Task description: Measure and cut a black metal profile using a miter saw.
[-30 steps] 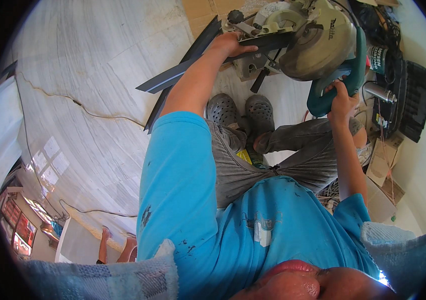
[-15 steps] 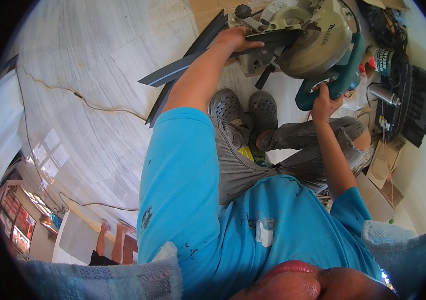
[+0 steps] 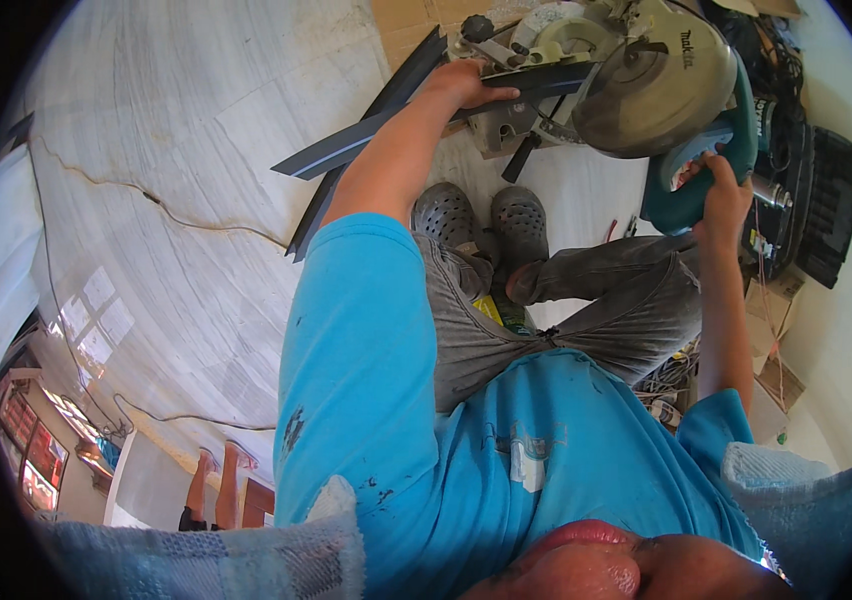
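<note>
A miter saw [image 3: 651, 90] with a round blade guard stands on the floor ahead of me. My right hand [image 3: 724, 205] is closed around its green loop handle [image 3: 746, 130]. A long dark strip [image 3: 551, 80], with a pale line along it, lies across the saw's base; its near end sticks out to the left past my forearm. My left hand [image 3: 471, 84] is closed on this strip, thumb pointing toward the blade guard. Beneath it, a second dark strip [image 3: 401, 85] crosses at an angle. The guard covers the blade and the strip's far end.
Close below the saw are my grey clogs [image 3: 519, 225]. A black case [image 3: 831, 205] and cardboard boxes [image 3: 761, 330] line the wall at right. A cable [image 3: 211, 225] runs over the pale floor at left. Another person's legs [image 3: 226, 485] show at lower left.
My right hand has moved right with the saw handle, and the saw head has swung up and away from the base. My left hand and the strip have shifted only slightly left.
</note>
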`<state>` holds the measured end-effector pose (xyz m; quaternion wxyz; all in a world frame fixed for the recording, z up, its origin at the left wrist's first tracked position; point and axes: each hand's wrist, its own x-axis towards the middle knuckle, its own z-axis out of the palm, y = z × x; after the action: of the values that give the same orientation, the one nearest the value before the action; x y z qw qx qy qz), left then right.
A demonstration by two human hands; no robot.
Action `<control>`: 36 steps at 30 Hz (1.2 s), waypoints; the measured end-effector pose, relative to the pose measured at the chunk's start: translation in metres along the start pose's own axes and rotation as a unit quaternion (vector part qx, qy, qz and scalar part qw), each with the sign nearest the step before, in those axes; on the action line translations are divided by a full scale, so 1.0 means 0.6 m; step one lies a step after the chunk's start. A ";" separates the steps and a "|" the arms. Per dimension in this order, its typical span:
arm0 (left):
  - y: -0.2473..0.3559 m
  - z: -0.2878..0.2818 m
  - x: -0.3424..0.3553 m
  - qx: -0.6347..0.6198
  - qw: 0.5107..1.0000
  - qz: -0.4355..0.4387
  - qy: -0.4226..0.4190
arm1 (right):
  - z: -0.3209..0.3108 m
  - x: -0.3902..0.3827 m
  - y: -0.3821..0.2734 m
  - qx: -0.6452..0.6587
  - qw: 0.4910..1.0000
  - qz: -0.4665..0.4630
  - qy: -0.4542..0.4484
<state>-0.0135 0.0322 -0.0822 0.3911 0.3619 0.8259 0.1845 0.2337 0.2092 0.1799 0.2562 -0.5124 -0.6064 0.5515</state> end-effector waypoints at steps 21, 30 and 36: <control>0.012 -0.005 -0.007 -0.002 1.000 -0.008 -0.009 | 0.009 -0.028 0.059 0.027 1.000 -0.006 -0.002; 0.012 -0.017 0.004 0.010 1.000 -0.003 -0.002 | 0.031 -0.031 0.101 0.039 0.997 -0.060 0.027; 0.038 -0.052 0.003 0.006 0.999 0.047 -0.007 | 0.037 -0.029 0.188 -0.001 0.989 -0.131 0.066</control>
<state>-0.0284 0.0481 -0.0500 0.3856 0.4037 0.8064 0.1950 0.2584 0.1694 0.0737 0.3653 -0.4644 -0.6502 0.4777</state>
